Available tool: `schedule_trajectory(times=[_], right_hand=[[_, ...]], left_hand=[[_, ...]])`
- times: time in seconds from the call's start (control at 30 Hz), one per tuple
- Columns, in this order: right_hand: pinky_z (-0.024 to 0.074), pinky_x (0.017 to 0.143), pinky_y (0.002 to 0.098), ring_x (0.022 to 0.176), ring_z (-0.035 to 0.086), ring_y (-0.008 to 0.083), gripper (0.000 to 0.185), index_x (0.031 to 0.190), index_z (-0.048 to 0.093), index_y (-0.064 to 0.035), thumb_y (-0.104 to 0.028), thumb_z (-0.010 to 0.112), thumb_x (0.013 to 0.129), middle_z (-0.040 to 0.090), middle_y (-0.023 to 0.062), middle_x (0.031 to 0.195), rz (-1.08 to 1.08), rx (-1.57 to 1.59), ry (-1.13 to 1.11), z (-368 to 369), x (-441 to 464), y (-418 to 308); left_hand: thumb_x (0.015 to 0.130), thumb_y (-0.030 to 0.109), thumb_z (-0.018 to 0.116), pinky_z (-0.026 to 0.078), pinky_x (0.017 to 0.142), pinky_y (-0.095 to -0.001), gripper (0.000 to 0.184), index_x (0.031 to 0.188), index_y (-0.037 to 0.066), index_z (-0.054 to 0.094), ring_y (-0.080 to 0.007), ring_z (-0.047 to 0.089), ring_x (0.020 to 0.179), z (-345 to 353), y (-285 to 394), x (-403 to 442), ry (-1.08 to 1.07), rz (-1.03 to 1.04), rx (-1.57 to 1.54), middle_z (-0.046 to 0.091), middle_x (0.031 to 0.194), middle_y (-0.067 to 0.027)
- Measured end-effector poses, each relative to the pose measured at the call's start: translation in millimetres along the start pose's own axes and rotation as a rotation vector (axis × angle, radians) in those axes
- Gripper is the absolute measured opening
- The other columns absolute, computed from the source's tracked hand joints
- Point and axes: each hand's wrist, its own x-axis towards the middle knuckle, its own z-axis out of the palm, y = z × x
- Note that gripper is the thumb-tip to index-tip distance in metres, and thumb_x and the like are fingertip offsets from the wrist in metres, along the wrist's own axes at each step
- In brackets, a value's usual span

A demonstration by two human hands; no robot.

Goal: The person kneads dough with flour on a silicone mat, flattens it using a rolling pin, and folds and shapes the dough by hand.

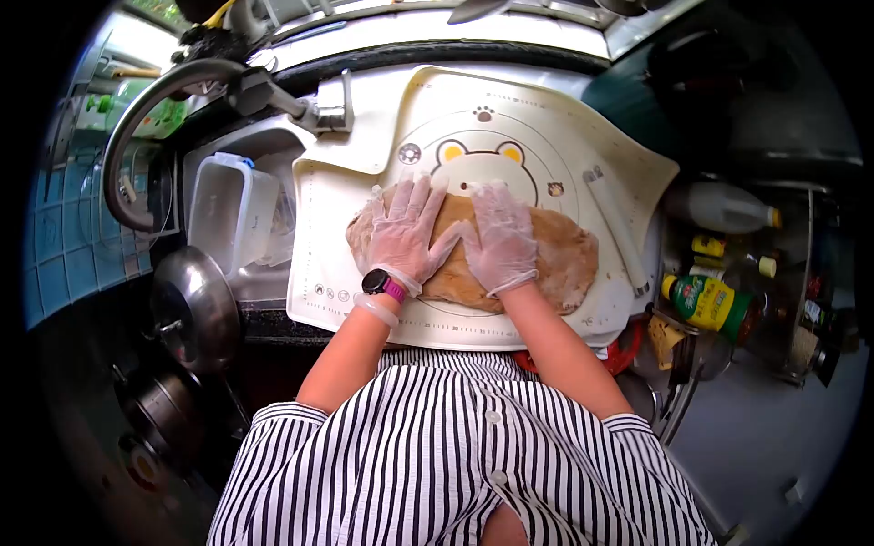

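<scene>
A wide, flat slab of brown dough (564, 259) lies on a cream kneading mat (546, 118) printed with a bear face and ruler marks. My left hand (407, 226), in a clear plastic glove, rests flat on the left part of the dough with fingers spread. Beside it my right hand (501, 238), gloved the same way, presses flat on the middle of the dough, its fingers stretched forward. The two thumbs nearly meet. Neither hand grips anything. To the right of the dough, a white rolling pin (616, 232) lies on the mat.
A sink (289, 146) with a faucet (332, 105) and a white plastic container (232, 209) is at the left. Below it stands a metal pot lid (196, 309). At the right, a rack holds several bottles, including a green-and-yellow one (706, 302).
</scene>
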Motion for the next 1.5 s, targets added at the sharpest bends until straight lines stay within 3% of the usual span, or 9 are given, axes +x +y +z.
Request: schedule_trajectory(times=[0.33, 0.5, 0.9, 1.0, 1.1, 1.17, 1.2, 1.3, 1.5], right_hand=[[0.0221, 0.129, 0.0561, 0.157, 0.036, 0.0317, 0.069, 0.159, 0.047, -0.0079, -0.049, 0.056, 0.105, 0.044, 0.0169, 0.166, 0.111, -0.069, -0.112, -12, 2, -13], [0.0204, 0.13, 0.0526, 0.158, 0.033, 0.0324, 0.079, 0.163, 0.039, -0.0029, -0.053, 0.055, 0.103, 0.041, 0.0209, 0.167, -0.107, -0.014, -0.118, -3, -1, -61], [0.0186, 0.131, 0.0507, 0.159, 0.033, 0.0289, 0.084, 0.165, 0.037, -0.0054, -0.051, 0.06, 0.099, 0.041, 0.0158, 0.168, -0.137, -0.08, -0.115, 2, -13, -65], [0.0179, 0.132, 0.0491, 0.16, 0.031, 0.0293, 0.084, 0.165, 0.037, -0.0055, -0.052, 0.059, 0.099, 0.041, 0.0165, 0.168, -0.082, -0.059, -0.221, -25, 9, -78], [0.0185, 0.133, 0.0461, 0.161, 0.03, 0.0282, 0.078, 0.165, 0.038, -0.0054, -0.05, 0.054, 0.103, 0.041, 0.0156, 0.168, 0.1, -0.074, -0.625, -50, 52, -104], [0.0207, 0.133, 0.0432, 0.159, 0.033, 0.027, 0.068, 0.163, 0.042, -0.0064, -0.046, 0.049, 0.107, 0.045, 0.0139, 0.167, -0.327, 0.083, -0.186, -15, 67, -111], [0.0309, 0.128, 0.0432, 0.155, 0.04, 0.0277, 0.057, 0.159, 0.047, -0.0084, -0.037, 0.047, 0.11, 0.051, 0.0146, 0.162, -0.545, 0.082, -0.054, 13, 75, -115], [0.0301, 0.129, 0.0427, 0.155, 0.041, 0.0274, 0.058, 0.161, 0.045, -0.0087, -0.038, 0.045, 0.111, 0.048, 0.0128, 0.164, -0.74, -0.011, -0.259, 44, 107, -127], [0.0518, 0.106, 0.0472, 0.141, 0.056, 0.0312, 0.062, 0.167, 0.036, -0.0253, -0.036, 0.048, 0.107, 0.051, 0.0162, 0.16, -0.497, -0.044, -0.449, 51, 142, -156]], left_hand=[[0.105, 0.054, 0.053, 0.023, 0.129, -0.0539, 0.065, 0.158, 0.015, 0.051, -0.0306, 0.036, 0.157, -9, -36, -11, 0.032, 0.006, 0.015, 0.049, 0.164, -0.0109], [0.106, 0.048, 0.053, 0.025, 0.127, -0.0546, 0.065, 0.162, 0.015, 0.045, -0.0322, 0.036, 0.157, -6, -35, -18, 0.013, -0.082, -0.002, 0.047, 0.165, -0.0127], [0.101, 0.056, 0.058, 0.024, 0.129, -0.0546, 0.07, 0.156, 0.012, 0.053, -0.0365, 0.042, 0.152, -35, -75, -2, -0.014, 0.006, -0.153, 0.054, 0.159, -0.0161], [0.103, 0.05, 0.059, 0.028, 0.127, -0.055, 0.066, 0.156, 0.012, 0.053, -0.0377, 0.042, 0.153, -33, -78, -22, 0.07, -0.062, -0.249, 0.054, 0.159, -0.0156], [0.106, 0.047, 0.057, 0.029, 0.126, -0.0574, 0.067, 0.16, 0.01, 0.047, -0.0392, 0.037, 0.156, -16, -80, -68, 0.079, -0.169, -0.196, 0.048, 0.164, -0.0187], [0.106, 0.047, 0.055, 0.028, 0.126, -0.0582, 0.072, 0.163, 0.006, 0.039, -0.0424, 0.036, 0.156, -5, -78, -86, 0.103, -0.302, -0.216, 0.039, 0.168, -0.0246], [0.105, 0.049, 0.055, 0.025, 0.125, -0.0617, 0.079, 0.165, 0.002, 0.034, -0.0438, 0.032, 0.158, -1, -79, -91, 0.025, -0.308, -0.216, 0.03, 0.171, -0.0283], [0.103, 0.052, 0.056, 0.02, 0.124, -0.0665, 0.083, 0.164, 0.001, 0.034, -0.0443, 0.027, 0.159, 6, -79, -97, -0.002, -0.311, -0.096, 0.027, 0.172, -0.0273], [0.102, 0.056, 0.054, 0.014, 0.126, -0.068, 0.09, 0.167, -0.002, 0.027, -0.0403, 0.016, 0.164, 15, -74, -105, -0.09, -0.377, -0.099, 0.022, 0.175, -0.0255]])
